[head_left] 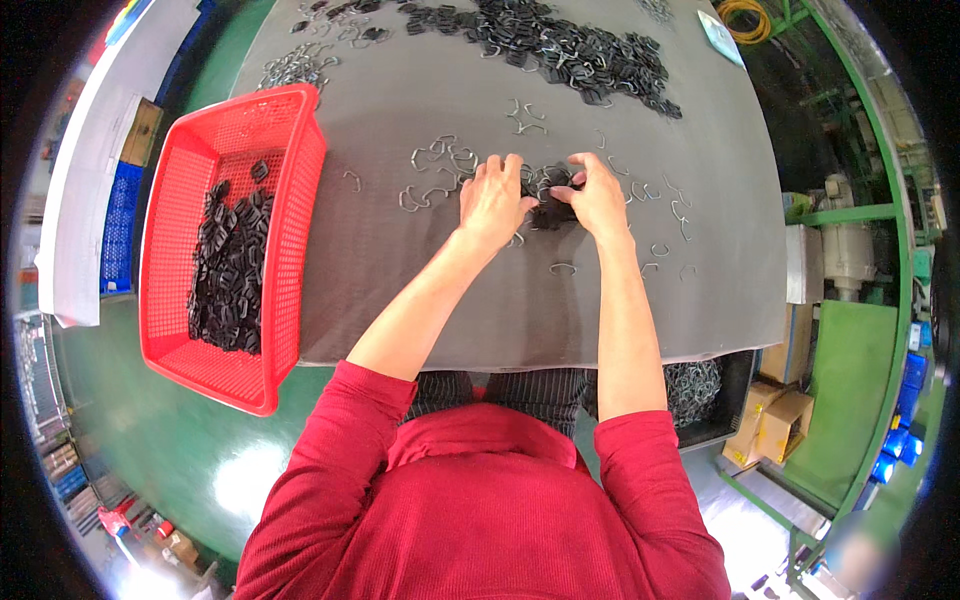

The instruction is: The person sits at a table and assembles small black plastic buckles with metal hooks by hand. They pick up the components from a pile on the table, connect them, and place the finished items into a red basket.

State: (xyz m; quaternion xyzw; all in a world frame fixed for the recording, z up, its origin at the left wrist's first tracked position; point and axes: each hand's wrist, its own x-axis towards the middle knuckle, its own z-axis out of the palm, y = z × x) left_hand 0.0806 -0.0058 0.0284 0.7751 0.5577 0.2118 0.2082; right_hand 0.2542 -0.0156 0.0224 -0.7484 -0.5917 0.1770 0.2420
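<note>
A small cluster of black plastic pieces [553,208] lies between my two hands on the grey tabletop [430,290]. My left hand [494,203] curves in from the left, thumb and fingers closed at the cluster's edge. From the right, my right hand [600,200] grips the same pieces between thumb and fingers. The fingertips and the lowest pieces are partly hidden. Bent metal wire hooks [440,155] lie loose just left of my left hand. More wire hooks [680,218] are scattered to the right of my right hand.
A red plastic basket [286,250] at the left holds many black pieces [232,265]. A large heap of black pieces [570,55] spreads across the far side, with a pile of metal hooks [298,68] at far left. A dark crate of metal parts [693,390] stands below the near right edge.
</note>
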